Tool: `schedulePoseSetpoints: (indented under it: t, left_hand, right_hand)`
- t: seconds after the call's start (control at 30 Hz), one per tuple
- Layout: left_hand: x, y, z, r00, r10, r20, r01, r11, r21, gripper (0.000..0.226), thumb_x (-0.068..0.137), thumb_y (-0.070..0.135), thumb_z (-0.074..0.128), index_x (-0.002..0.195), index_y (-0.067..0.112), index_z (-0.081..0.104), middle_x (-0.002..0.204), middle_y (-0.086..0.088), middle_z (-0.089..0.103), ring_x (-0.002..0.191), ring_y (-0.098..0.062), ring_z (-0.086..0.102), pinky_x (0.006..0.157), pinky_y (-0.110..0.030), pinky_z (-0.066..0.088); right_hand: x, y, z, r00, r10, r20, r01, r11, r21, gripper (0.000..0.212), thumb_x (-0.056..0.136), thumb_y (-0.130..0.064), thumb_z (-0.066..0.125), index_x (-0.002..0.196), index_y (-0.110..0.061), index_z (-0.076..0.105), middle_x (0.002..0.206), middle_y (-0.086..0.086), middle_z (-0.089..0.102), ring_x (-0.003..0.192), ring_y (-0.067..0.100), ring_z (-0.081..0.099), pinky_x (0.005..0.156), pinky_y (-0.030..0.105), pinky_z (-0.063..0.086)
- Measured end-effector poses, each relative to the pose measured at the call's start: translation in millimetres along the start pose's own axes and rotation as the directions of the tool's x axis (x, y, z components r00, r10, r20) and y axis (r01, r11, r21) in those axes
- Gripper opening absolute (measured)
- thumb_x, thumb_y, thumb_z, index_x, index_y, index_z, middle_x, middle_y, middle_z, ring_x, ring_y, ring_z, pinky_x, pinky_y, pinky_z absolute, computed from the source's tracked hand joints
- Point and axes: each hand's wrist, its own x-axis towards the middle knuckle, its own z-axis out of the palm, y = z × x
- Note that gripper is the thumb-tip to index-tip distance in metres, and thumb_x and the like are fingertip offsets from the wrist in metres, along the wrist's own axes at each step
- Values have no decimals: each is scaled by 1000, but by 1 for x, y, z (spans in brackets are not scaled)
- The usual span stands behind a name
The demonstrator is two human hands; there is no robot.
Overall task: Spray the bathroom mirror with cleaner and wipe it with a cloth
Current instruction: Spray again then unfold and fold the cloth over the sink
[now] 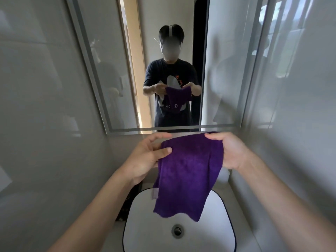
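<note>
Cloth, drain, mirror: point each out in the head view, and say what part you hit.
cloth [189, 170], head view, middle of the hanging purple fabric.
drain [177, 230], head view, centre of the metal ring in the basin.
mirror [109, 70], head view, bare glass left of the reflected person.

Arms: left forearm [101, 206] and right forearm [283, 193], both bare from wrist to frame edge | Torso (reflected view): 1 dark navy T-shirt [171, 73], short sleeves ending above the elbow | Chest print [171, 80]: white rounded shapes with orange marks | Head: 1 white strap [171, 30] running front to back over the crown
</note>
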Motion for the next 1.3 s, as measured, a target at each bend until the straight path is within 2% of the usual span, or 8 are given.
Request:
schedulePoseSetpoints:
  t: [0.27,0.37,0.53,0.77,0.9,0.97,1.07,1.3]
  left_hand:
    - [-3,-4,-6,980,13,-199,-6,999,37,26,92,-1,66,114,13,72,100,-11,77,81,-19,74,63,-28,60]
    - [-6,-8,-16,964,16,-267,20,991,133,23,94,1,65,111,15,73,103,-10,78,88,-23,75,69,-30,61]
    - [-11,-21,-44,940,-32,-340,136,948,286,23,98,2,60,102,19,75,111,-6,75,99,-22,73,81,-30,59]
    - [-23,-35,-81,902,-45,-428,204,921,332,32,95,-3,63,96,27,75,108,-6,75,94,-15,73,77,-21,58]
    - [-36,-42,-102,874,-77,-480,262,906,332,29,93,-1,67,92,28,74,106,-8,75,96,-20,72,81,-30,59]
    - [-44,-50,-115,858,-94,-505,301,888,347,27,92,-1,67,92,25,75,98,-6,75,84,-12,74,70,-23,58]
    - [-57,-59,-131,831,-116,-544,353,866,354,27,92,-6,65,93,19,74,85,-2,74,64,-2,70,55,-16,53]
    - [-86,-75,-171,775,-136,-618,442,815,375,35,93,-10,61,82,21,73,79,1,71,69,-9,67,59,-15,55]
  right_hand:
    - [10,56,-11,988,137,68,-132,988,-79,34,89,-30,71,116,-11,78,123,13,74,112,36,71,93,58,57]
    - [11,68,-4,992,123,41,-118,987,-107,27,90,-23,69,112,-14,80,124,14,74,111,34,72,96,51,57]
    - [14,73,17,998,-51,-20,45,969,-244,30,89,-2,70,117,-12,71,109,15,78,94,29,77,79,40,60]
    - [23,85,55,999,-31,29,40,913,-407,49,78,14,77,121,-5,64,117,16,75,106,32,74,99,52,57]
    - [44,103,74,1000,6,28,12,812,-584,51,71,14,82,115,-6,66,114,19,75,105,35,72,99,54,56]
    - [56,115,86,1000,31,-1,-22,670,-742,72,69,3,88,130,-7,52,123,14,67,106,30,68,95,48,57]
    - [69,132,107,1000,18,22,9,521,-854,100,72,-7,89,148,-19,25,118,2,52,88,13,57,70,28,52]
    - [102,174,142,981,3,195,177,412,-894,23,85,-15,78,100,-26,66,99,0,69,82,9,63,58,20,44]
